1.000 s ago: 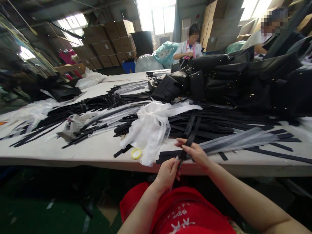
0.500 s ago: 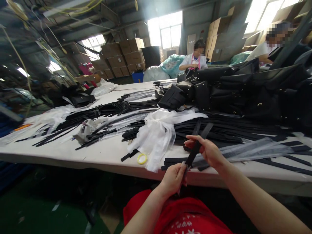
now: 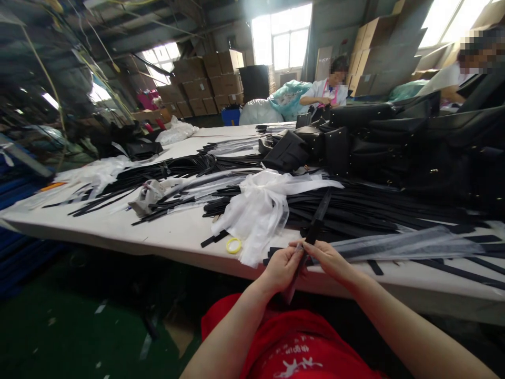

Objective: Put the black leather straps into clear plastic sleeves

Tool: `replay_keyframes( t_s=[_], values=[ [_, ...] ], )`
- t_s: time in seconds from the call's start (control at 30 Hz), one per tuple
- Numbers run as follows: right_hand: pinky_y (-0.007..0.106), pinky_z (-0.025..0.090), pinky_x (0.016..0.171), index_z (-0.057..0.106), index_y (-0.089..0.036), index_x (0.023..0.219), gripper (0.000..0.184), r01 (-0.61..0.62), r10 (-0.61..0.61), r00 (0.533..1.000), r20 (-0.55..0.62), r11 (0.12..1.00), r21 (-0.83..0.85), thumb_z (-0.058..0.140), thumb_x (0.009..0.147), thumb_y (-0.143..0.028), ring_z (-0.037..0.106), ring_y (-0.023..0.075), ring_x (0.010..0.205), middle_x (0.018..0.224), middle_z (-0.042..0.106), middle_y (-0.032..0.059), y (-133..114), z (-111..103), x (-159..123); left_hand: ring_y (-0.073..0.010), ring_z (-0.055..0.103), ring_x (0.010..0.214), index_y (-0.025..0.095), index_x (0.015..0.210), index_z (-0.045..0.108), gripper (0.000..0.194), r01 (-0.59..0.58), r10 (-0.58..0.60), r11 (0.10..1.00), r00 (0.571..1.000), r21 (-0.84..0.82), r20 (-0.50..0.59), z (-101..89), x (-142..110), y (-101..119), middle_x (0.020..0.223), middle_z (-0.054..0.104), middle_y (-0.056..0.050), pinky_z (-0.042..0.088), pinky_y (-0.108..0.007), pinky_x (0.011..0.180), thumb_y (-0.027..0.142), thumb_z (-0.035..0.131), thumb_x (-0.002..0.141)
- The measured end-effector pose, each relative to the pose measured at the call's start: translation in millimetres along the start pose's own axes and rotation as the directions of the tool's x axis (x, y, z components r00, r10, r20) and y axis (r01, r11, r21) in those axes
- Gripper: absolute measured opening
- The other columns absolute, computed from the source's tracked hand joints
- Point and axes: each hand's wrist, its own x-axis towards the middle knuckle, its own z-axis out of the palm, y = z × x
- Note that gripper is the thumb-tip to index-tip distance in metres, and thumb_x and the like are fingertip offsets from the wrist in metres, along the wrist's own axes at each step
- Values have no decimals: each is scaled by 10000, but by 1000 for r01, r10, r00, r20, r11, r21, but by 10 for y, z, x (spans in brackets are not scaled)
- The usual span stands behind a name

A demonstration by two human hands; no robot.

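Observation:
A long black strap [image 3: 314, 230], partly inside a clear plastic sleeve [image 3: 290, 292], slants away from my body over the table's front edge. My left hand [image 3: 283, 267] is closed round its near part, thumb on top. Right beside it, my right hand [image 3: 324, 257] pinches the same strap, and the fingertips of both hands nearly touch. Under and beyond the hands lie many more black straps [image 3: 366, 210]. A heap of white plastic sleeves [image 3: 262, 202] sits left of the hands, with a yellow tape roll [image 3: 233, 245] near it.
Black bags [image 3: 394, 137] are piled at the back right of the white table [image 3: 173, 234]. A crumpled grey-white cloth [image 3: 148, 196] and bundled straps lie to the left. Across the table a co-worker [image 3: 327, 89] handles something dark; another person [image 3: 453, 79] is at far right. Cartons [image 3: 197, 84] stand behind.
My right hand has slid down the strap toward my left hand, and its fingers have closed. The view has shifted slightly to the left.

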Motion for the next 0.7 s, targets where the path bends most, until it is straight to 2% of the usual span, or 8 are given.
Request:
replay_keyframes(
  t_s=[0.1,0.2,0.3,0.37,0.43,0.53,0.63,0.7],
  values=[
    [263,504,600,718,-155,890,479,30,-32,995,-97,999,-24,631,821,-621,604,149,631,712,660,32,14,-59,-16,-134,592,476,153,865,607,566,78,-79,992,997,-102,-5,6,-3,-79,587,622,7,518,-266,517,712,588,779],
    [224,431,454,665,-162,843,474,-39,49,993,-108,995,88,615,828,-633,534,107,472,620,618,4,-4,-61,-46,-150,619,509,157,962,573,569,128,-132,981,991,-147,-18,32,0,-140,653,657,-1,538,-287,538,678,653,748],
    [215,394,373,608,-177,899,462,-87,118,988,-103,960,267,581,849,-636,504,91,371,680,663,11,-30,22,-69,-164,636,578,143,938,578,542,119,-120,987,993,-110,-1,61,8,-146,703,665,-24,546,-299,582,647,662,758],
    [194,348,327,583,-181,884,453,-62,127,975,-184,944,324,598,838,-632,482,78,343,714,684,22,-69,48,-80,-176,647,649,134,967,597,526,90,-89,995,996,-49,24,65,-5,-129,765,676,-42,544,-302,628,620,658,774],
    [172,245,280,568,-189,868,437,0,118,940,-321,938,347,605,835,-624,415,56,305,685,677,14,-140,-51,-113,-187,652,729,128,986,623,487,66,-70,996,995,61,75,43,-47,-114,841,688,-60,528,-291,671,574,660,793],
    [183,144,259,558,-213,867,394,190,25,816,-577,932,309,611,833,-603,304,33,266,624,642,-17,-286,-585,-291,-189,644,802,137,991,662,396,48,-105,970,967,237,232,-45,-161,-126,906,697,-52,498,-268,709,476,695,789],
    [214,119,278,559,-227,843,338,356,-135,598,-790,928,111,615,840,-560,288,26,276,625,630,-12,-407,-1508,-689,-168,626,751,148,950,683,323,59,-188,933,921,354,342,-155,-276,-176,828,685,-16,475,-248,677,421,707,778],
    [251,99,301,555,-237,806,312,329,-229,480,-847,942,-68,584,868,-542,288,36,283,609,625,9,-435,-2142,-1009,-142,597,642,147,922,670,314,121,-250,924,909,363,333,-200,-305,-195,731,650,6,454,-231,599,437,672,800]
  ],
)
